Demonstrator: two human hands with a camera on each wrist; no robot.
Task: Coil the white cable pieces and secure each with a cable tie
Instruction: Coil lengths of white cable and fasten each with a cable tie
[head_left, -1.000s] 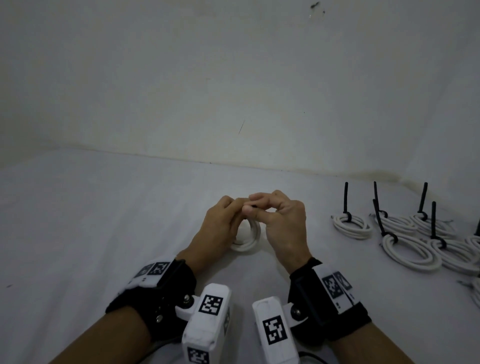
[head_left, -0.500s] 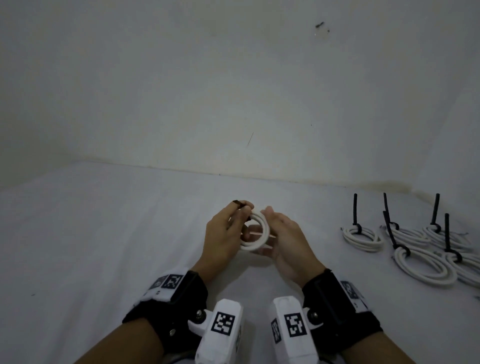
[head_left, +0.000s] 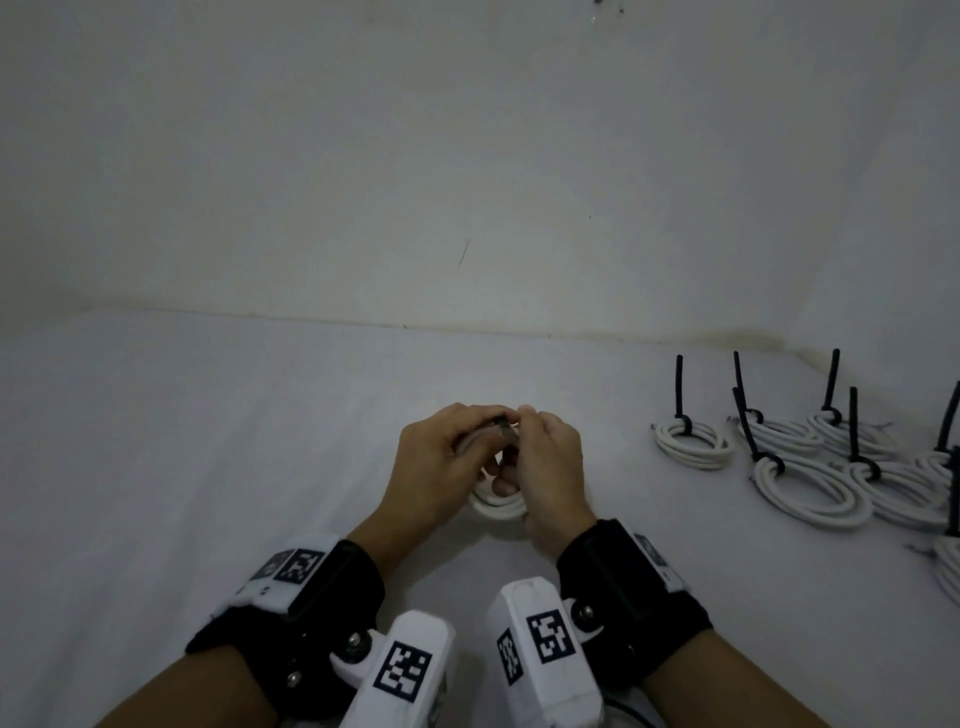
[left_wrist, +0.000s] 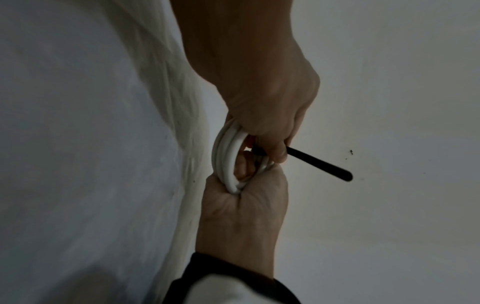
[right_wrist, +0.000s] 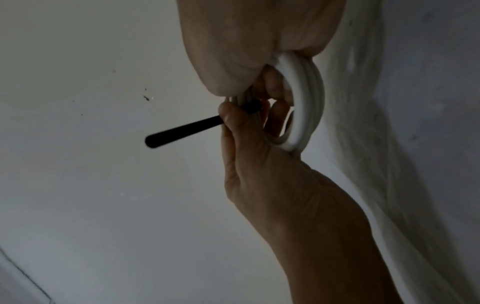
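Both hands meet over the white sheet-covered surface (head_left: 208, 467), holding a small coil of white round cable (head_left: 497, 505) between them. The left hand (head_left: 441, 467) grips the coil; the right hand (head_left: 550, 467) pinches the black plastic cable tie (right_wrist: 182, 131) on it. Finished tied white coils (head_left: 805, 483) lie well to the right.

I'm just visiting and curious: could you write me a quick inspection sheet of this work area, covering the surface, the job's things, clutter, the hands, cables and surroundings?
Surface: white cloth-covered table, wrinkled.
Job's things: small white cable coil held between both hands; black plastic cable tie round it, tail sticking out.
Clutter: nothing seen.
Grips: left hand holds the coil; right hand also holds it, thumb and finger at the tie's head.
Cables: finished white coils with upright black ties, grouped at the table's right.
Surroundings: plain off-white wall with small dark marks.
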